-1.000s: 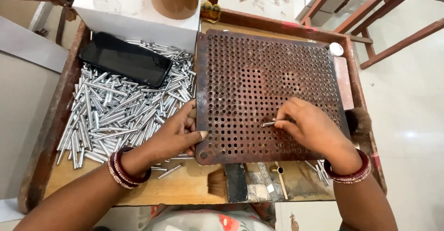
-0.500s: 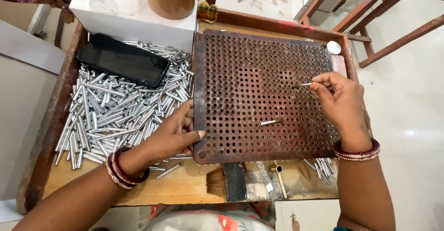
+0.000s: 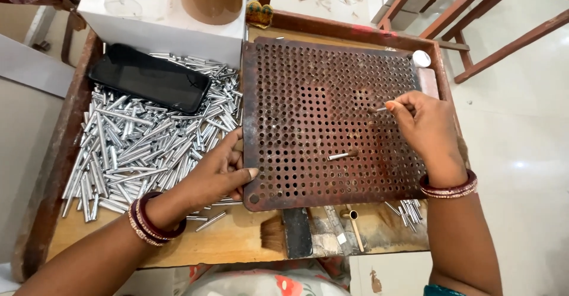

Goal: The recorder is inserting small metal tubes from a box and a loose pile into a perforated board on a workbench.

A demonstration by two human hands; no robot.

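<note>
Since the earlier frame, right hand (image 3: 428, 129) barely shifted, fingertips pinched on a small metal pin (image 3: 379, 109) over the rusty perforated plate (image 3: 308, 94). Left hand (image 3: 218, 174) clamps the plate's edge; keep the pin upright. Loose pin (image 3: 341, 155) lies nearby.
</note>
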